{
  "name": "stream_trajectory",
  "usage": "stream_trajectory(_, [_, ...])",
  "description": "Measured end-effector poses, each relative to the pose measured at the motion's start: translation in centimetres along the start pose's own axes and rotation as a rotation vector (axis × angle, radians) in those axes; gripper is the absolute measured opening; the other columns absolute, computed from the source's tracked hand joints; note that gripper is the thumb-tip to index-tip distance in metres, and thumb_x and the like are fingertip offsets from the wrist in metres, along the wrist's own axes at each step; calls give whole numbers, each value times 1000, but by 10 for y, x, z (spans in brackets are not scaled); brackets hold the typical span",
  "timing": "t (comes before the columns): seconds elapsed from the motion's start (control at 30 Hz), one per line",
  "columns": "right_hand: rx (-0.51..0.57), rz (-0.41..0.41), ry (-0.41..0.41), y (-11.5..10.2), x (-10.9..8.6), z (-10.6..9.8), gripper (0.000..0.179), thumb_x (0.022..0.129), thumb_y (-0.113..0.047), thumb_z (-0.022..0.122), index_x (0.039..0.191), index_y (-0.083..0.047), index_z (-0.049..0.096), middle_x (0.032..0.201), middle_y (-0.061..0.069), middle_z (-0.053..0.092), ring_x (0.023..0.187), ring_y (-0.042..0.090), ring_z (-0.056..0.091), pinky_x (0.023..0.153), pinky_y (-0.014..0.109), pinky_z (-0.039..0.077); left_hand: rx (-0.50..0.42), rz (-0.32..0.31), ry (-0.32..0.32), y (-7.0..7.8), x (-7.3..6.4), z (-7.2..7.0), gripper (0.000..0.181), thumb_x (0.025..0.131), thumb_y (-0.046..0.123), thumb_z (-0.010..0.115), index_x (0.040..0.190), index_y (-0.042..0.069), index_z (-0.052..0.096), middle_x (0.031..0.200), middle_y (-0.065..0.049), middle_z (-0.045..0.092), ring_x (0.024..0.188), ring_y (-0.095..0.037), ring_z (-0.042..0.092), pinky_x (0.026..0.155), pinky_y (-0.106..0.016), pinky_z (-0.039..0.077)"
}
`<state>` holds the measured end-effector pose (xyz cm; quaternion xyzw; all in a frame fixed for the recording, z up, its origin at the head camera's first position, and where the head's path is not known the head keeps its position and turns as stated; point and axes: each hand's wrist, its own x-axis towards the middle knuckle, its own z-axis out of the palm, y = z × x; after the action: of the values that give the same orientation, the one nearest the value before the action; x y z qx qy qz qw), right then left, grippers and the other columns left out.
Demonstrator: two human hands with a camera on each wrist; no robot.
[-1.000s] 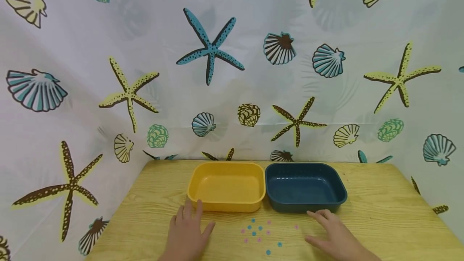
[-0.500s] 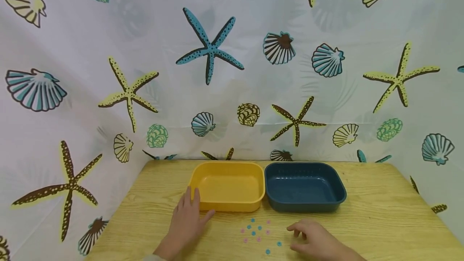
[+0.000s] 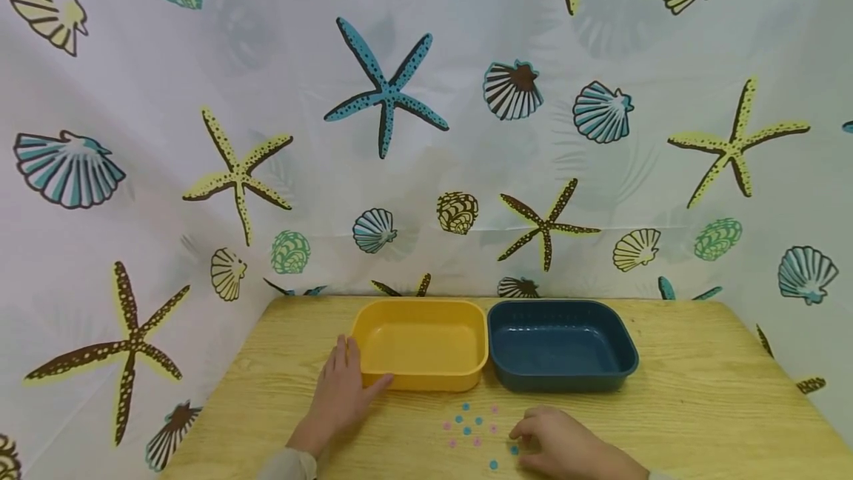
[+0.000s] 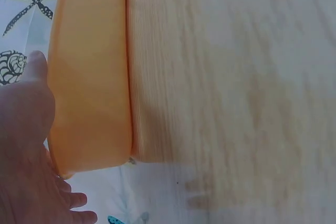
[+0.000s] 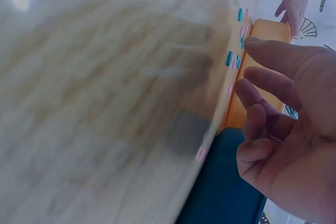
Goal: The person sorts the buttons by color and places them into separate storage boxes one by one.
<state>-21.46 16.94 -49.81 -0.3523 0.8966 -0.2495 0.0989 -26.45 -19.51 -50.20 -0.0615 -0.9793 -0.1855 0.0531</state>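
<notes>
My left hand (image 3: 338, 395) rests against the left front corner of a yellow bin (image 3: 420, 382), fingers straight along its side and thumb at the front wall. In the left wrist view the thumb (image 4: 37, 66) lies by the bin's rim. My right hand (image 3: 563, 441) is low over the table, thumb and forefinger apart on either side of a small blue disc (image 3: 514, 450). Its other fingers (image 5: 257, 150) are loosely bent, and nothing shows between them in the right wrist view. A pink disc (image 5: 201, 154) lies near that hand, hidden in the head view.
A dark blue bin (image 3: 563, 382) stands right of the yellow one, close beside it. Several small blue and pink discs (image 3: 467, 431) lie scattered on the wooden table (image 3: 706, 406) before the bins. A white curtain (image 3: 426, 169) printed with shells and starfish surrounds the table.
My right hand has moved left from before the blue bin to the blue disc, its fingers bending more. The left hand has slid forward along the yellow bin's left corner.
</notes>
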Motion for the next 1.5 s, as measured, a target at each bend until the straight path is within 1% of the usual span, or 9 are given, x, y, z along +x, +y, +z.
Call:
stream_trajectory(0.07, [4, -6, -12, 0, 1, 0, 21, 82, -24, 74, 99, -13, 73, 89, -15, 57, 79, -2, 51, 72, 23, 47, -14, -10, -13, -2, 2, 1, 110, 85, 73, 42, 145, -14, 11, 150, -34, 7, 135, -49, 15, 106, -59, 18])
stream_trajectory(0.13, [-2, -20, -22, 1, 3, 1, 19, 82, -23, 74, 99, -13, 74, 89, -16, 57, 79, -2, 50, 72, 22, 47, -17, -11, -16, -4, 5, 1, 111, 85, 73, 42, 144, -15, 10, 149, -35, 8, 135, -49, 15, 107, -59, 17])
stream_trajectory(0.23, [-8, -38, -40, 3, 4, 3, 18, 83, -22, 73, 99, -15, 74, 86, -17, 55, 74, -2, 47, 68, 20, 45, -24, -10, -9, -6, 8, 2, 113, 84, 74, 41, 144, -16, 9, 148, -36, 10, 134, -50, 17, 106, -59, 19])
stream_trajectory(0.37, [1, -40, -56, 6, 7, 5, 16, 84, -21, 72, 98, -15, 75, 83, -18, 53, 69, -2, 44, 64, 18, 43, -44, -17, -4, -8, 11, 3, 114, 84, 76, 40, 144, -16, 8, 148, -36, 14, 133, -50, 20, 105, -60, 21])
stream_trajectory(0.5, [-7, -52, -47, 7, 9, 6, 13, 84, -19, 72, 95, -16, 76, 83, -18, 54, 71, -4, 46, 65, 19, 44, -77, -32, -9, -9, 14, 4, 114, 84, 76, 39, 144, -15, 8, 148, -36, 14, 133, -50, 21, 104, -60, 22])
stream_trajectory(0.7, [-14, -47, -34, 4, 11, 4, 10, 82, -17, 74, 91, -15, 76, 82, -18, 56, 73, -5, 48, 67, 20, 45, -138, -31, -14, -9, 14, 3, 111, 85, 71, 45, 145, -15, 8, 148, -35, 13, 133, -51, 21, 104, -59, 24])
stream_trajectory(0.87, [-19, -49, -36, 4, 13, 3, 9, 81, -14, 74, 90, -15, 76, 82, -18, 57, 75, -5, 50, 69, 20, 46, -166, -47, -39, -8, 13, 2, 112, 84, 71, 46, 145, -14, 6, 148, -35, 10, 133, -51, 20, 104, -59, 23])
stream_trajectory(1.17, [-14, -74, -30, 5, 15, 2, 9, 79, -9, 76, 87, -13, 76, 79, -17, 59, 74, -4, 51, 67, 19, 46, -171, -53, -59, -6, 13, 0, 113, 85, 71, 47, 145, -14, 4, 148, -36, 9, 132, -52, 20, 103, -60, 23])
stream_trajectory(1.5, [28, -39, -47, 9, 19, 2, 8, 79, -9, 76, 85, -15, 75, 77, -18, 57, 71, -4, 50, 65, 18, 46, -162, -64, -63, -6, 14, 1, 112, 85, 70, 47, 145, -15, 3, 148, -36, 10, 132, -52, 21, 103, -60, 24])
